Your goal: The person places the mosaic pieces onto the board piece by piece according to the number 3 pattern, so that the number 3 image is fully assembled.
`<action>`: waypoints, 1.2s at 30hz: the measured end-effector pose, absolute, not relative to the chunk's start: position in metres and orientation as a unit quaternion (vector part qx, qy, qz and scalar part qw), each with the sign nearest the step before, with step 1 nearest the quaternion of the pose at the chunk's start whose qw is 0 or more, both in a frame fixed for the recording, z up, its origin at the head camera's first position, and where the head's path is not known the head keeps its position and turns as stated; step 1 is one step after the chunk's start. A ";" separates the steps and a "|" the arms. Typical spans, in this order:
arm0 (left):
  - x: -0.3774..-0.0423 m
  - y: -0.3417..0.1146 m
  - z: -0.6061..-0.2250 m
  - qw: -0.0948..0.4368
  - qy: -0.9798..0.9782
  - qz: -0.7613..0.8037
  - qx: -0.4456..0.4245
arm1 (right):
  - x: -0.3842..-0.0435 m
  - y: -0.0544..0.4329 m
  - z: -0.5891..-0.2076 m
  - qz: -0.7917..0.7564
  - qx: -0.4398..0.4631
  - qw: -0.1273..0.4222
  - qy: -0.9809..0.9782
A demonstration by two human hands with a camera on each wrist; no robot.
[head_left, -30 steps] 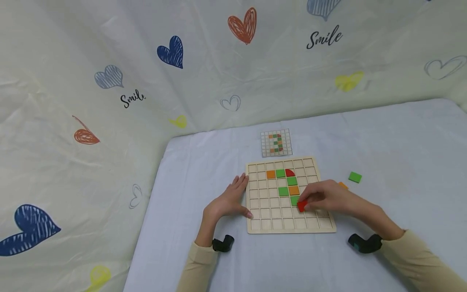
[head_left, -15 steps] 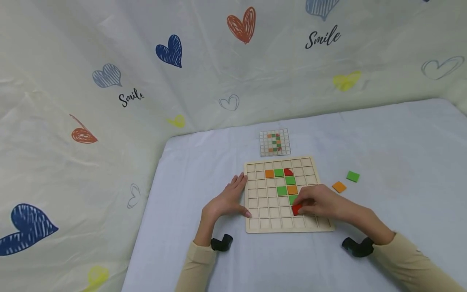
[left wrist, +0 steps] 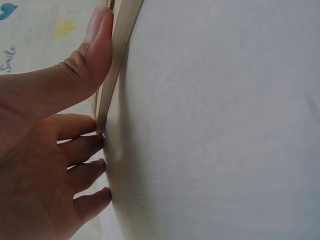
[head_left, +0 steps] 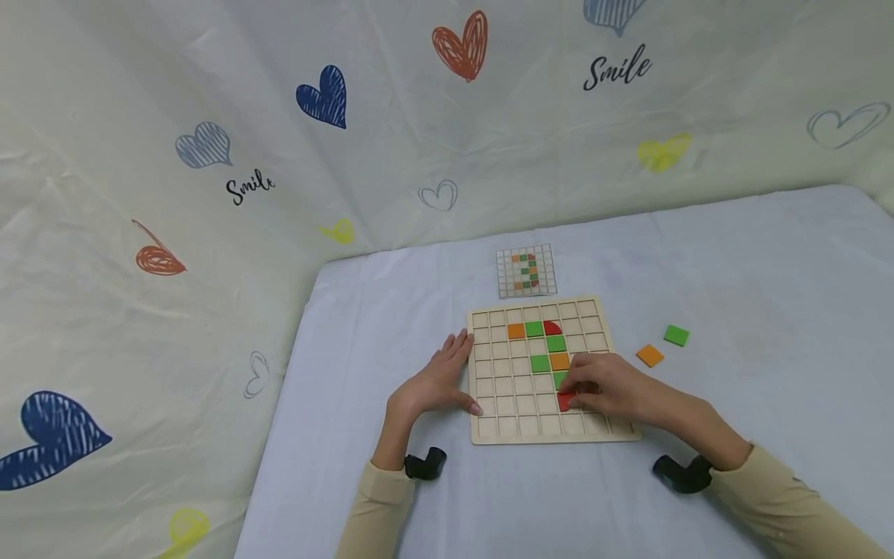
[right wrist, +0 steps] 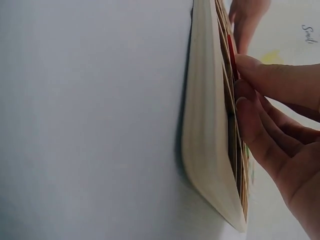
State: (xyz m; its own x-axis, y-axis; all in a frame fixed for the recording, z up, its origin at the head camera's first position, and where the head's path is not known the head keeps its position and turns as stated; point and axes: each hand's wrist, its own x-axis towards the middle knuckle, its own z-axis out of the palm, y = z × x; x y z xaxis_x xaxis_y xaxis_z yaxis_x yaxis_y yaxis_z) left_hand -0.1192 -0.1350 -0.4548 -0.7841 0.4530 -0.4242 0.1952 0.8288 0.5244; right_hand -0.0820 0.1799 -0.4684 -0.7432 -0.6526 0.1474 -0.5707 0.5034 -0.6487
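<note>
A wooden grid board [head_left: 513,428] lies on the white cloth, with orange, green and red tiles set in its cells. My right hand [head_left: 606,384] is over the board's right side, thumb and fingertips pinching a red tile [head_left: 564,401] just below the column of green and orange tiles. Seen from the right wrist, this red tile [right wrist: 231,50] sits low at the grid, under the thumb tip. At the board's left edge rests my left hand [head_left: 441,382], fingers straight and spread; the left wrist view has its thumb [left wrist: 95,50] against the wooden rim.
Right of the board lie a loose orange tile [head_left: 649,355] and a loose green tile [head_left: 676,335]. Behind it is a small card [head_left: 503,281] printed with a grid and a coloured pattern. A cloth backdrop [head_left: 391,155] with hearts rises behind the table.
My right hand has moved slightly left and down with the red tile, which now lies flatter in line with the column. The orange tile has come into full view. My left hand stays put.
</note>
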 end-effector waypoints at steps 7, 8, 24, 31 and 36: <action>-0.119 -0.134 -0.455 0.278 0.916 0.232 0.175 | -0.082 0.179 -0.468 -0.352 -0.352 0.071 0.864; -0.119 -0.134 -0.455 0.277 0.915 0.233 0.175 | -0.081 0.179 -0.468 -0.351 -0.350 0.073 0.865; -0.117 -0.135 -0.455 0.277 0.914 0.241 0.174 | -0.083 0.192 -0.454 -0.365 -0.331 0.052 0.869; -0.116 -0.134 -0.452 0.275 0.913 0.244 0.175 | -0.088 0.210 -0.445 -0.340 -0.289 0.055 0.893; -0.117 -0.134 -0.451 0.275 0.913 0.244 0.177 | -0.093 0.223 -0.446 -0.330 -0.281 0.018 0.901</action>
State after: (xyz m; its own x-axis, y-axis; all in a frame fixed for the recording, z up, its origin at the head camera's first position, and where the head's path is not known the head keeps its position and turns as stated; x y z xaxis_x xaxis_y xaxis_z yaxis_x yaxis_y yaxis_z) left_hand -0.1170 -0.1340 -0.4508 -0.7860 0.4580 -0.4153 0.1894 0.8178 0.5434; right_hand -0.0934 0.2228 -0.4459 -0.8414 -0.5182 0.1531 -0.4944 0.6238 -0.6053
